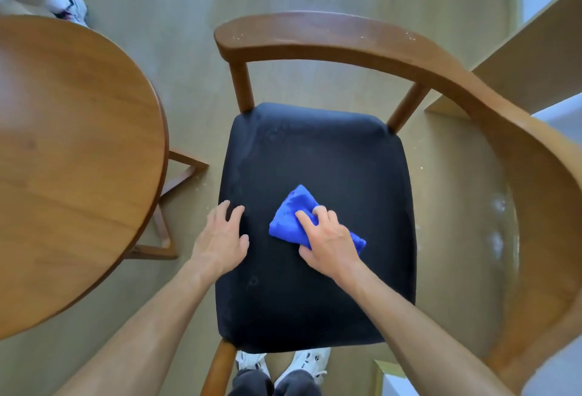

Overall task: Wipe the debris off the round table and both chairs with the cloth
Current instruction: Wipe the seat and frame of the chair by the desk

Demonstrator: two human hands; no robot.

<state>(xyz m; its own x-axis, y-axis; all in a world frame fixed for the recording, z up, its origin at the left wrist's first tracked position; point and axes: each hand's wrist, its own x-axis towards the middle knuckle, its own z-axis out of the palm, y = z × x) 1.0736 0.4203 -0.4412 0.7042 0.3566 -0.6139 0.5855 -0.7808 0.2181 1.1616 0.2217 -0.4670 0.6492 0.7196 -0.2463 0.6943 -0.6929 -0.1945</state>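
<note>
Right hand (327, 239) gripped the blue cloth (294, 216), fingers curled over the bunched fabric and thumb tucked under its near edge, pressing it onto the chair seat (315, 156). Cloth sat near the seat's middle, a bit toward the near side; soft, plush, crumpled into a rough wedge with one corner sticking out past the wrist. Left hand (220, 238) lay flat with fingers loosely spread and straight, holding nothing, resting on the seat's left edge, fingertips touching the fabric.

Seat was black, padded, squarish with rounded corners, matte upholstery with faint pale smudges toward the far side. Chair (330, 33) had a curved wooden armrest-back rail sweeping round the far and right sides, glossy brown, on round wooden posts; small pale specks on the rail's top. Round worktop (78, 143) stood just left of the chair, apart from it, smooth brown wood with visible grain, angled wooden legs below.

Floor (176, 49) was dull olive-tan with scattered light crumbs beside the chair. Pale wooden board (535, 61) at right. Person's white shoes (302, 361) under the seat's near edge; another person's shoe (72, 6) top left.
</note>
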